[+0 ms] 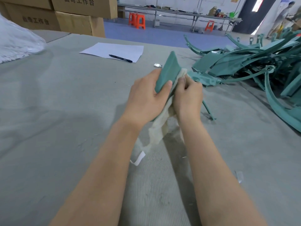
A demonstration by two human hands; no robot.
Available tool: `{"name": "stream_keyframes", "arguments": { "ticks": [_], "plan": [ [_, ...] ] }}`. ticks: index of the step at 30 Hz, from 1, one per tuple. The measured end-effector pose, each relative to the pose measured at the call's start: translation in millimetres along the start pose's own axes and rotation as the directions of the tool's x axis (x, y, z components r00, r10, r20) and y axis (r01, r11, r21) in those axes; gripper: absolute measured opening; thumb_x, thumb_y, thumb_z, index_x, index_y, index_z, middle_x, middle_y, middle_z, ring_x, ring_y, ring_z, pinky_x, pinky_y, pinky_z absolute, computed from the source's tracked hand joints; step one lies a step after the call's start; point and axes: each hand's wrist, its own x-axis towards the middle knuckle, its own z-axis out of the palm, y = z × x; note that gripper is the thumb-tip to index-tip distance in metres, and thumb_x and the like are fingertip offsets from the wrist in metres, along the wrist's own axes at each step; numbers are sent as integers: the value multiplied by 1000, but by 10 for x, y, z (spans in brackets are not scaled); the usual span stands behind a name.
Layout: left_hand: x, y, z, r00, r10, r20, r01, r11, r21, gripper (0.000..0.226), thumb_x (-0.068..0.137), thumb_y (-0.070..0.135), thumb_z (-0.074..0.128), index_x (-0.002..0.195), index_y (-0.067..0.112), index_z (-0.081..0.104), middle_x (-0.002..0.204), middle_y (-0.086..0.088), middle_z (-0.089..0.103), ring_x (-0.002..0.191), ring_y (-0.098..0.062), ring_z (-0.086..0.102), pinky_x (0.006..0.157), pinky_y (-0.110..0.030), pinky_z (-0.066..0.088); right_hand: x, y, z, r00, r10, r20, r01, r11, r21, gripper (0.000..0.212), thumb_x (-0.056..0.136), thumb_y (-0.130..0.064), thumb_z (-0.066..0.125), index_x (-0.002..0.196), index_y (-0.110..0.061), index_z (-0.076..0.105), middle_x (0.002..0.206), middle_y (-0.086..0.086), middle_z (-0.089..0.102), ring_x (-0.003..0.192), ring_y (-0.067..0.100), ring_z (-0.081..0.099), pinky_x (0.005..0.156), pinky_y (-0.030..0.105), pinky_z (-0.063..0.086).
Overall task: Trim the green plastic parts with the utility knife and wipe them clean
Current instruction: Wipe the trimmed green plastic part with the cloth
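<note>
the left hand grips a green plastic part, thumb curled over its near edge, and holds it tilted above the table. just beside it the right hand pinches a white cloth against the part's edge. the cloth hangs below both hands.

I see: grey felt worktable | stacked cardboard boxes far left | blue floor beyond | orange stools by a long metal bench | white wall behind.

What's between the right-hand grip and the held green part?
A whitish cloth, pinched by the right-hand grip against the green part; head view shows it.
</note>
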Motion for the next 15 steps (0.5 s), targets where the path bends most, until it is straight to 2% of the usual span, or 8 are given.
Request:
{"name": "stream_keyframes", "arguments": {
  "ticks": [3, 5, 7, 9, 11, 13, 14, 15],
  "plan": [
    [-27, 47, 62, 1000, 12, 18, -11, 1000, -26, 26, 85, 32, 46, 93, 13, 62, 69, 0, 61, 73, -27, 57, 67, -37, 45, 89, 95, -95, 998, 58, -35, -55, 997, 62, 31, 102, -22, 40, 95, -5, 64, 92, 13, 64, 83, 23, 54, 78, 35, 43],
    [-31, 47, 86, 1000, -9, -8, 8, 997, -79, 15, 88, 26, 51, 90, 14, 58, 65, 8, 55, 66, -17, 51, 64, -31, 42, 109, 78, -117, 995, 96, -42, -84, 970, 228, 32, 103, -23, 40, 122, -10, 62, 113, -2, 66, 103, 12, 59, 92, 28, 44],
    [-38, 44, 102, 998, -35, 51, 43, 987, -154, 6, 91, 15, 55, 96, 18, 53, 75, 15, 57, 69, -8, 52, 65, -18, 42, 105, 45, -113, 994, 110, -7, -103, 949, 297, 41, 102, -26, 41, 140, -12, 49, 139, -1, 54, 128, 13, 49, 110, 32, 37],
    [-49, 48, 123, 969, -99, 224, 164, 943, -290, 24, 90, 5, 55, 106, 21, 48, 94, 13, 59, 83, -3, 57, 77, -14, 46, 92, 41, -103, 992, 112, 50, -122, 946, 301, 43, 100, -27, 46, 141, -12, 46, 141, 5, 53, 130, 18, 49, 110, 39, 37],
    [-44, 56, 99, 888, -201, 413, 390, 806, -445, 30, 89, 8, 58, 112, 24, 48, 107, 6, 59, 92, -9, 61, 86, -29, 52, 74, 53, -117, 991, 110, 72, -127, 946, 299, 37, 97, -22, 51, 132, -11, 52, 129, 4, 60, 119, 19, 56, 105, 41, 42],
    [-12, 25, 27, 771, -266, 579, 617, 537, -575, 25, 85, 34, 60, 107, 23, 56, 99, 4, 61, 87, -17, 62, 89, -42, 53, 57, 55, -164, 996, 64, 56, -76, 966, 245, 30, 94, -17, 53, 124, -14, 56, 114, -2, 64, 106, 14, 60, 98, 36, 46],
    [9, 0, -17, 724, -270, 635, 684, 406, -606, 35, 82, 49, 56, 102, 21, 60, 91, 3, 62, 82, -19, 63, 88, -45, 53, 45, 45, -188, 998, 25, 54, -36, 974, 224, 28, 93, -16, 53, 121, -15, 58, 107, -5, 64, 101, 12, 60, 94, 32, 47],
    [31, -28, -55, 699, -276, 660, 713, 332, -618, 45, 83, 60, 51, 98, 19, 63, 86, 0, 61, 76, -20, 63, 83, -43, 55, 19, 22, -206, 998, -23, 67, 9, 978, 210, 26, 92, -15, 53, 117, -18, 59, 102, -9, 64, 98, 11, 60, 90, 30, 47]
  ]
}}
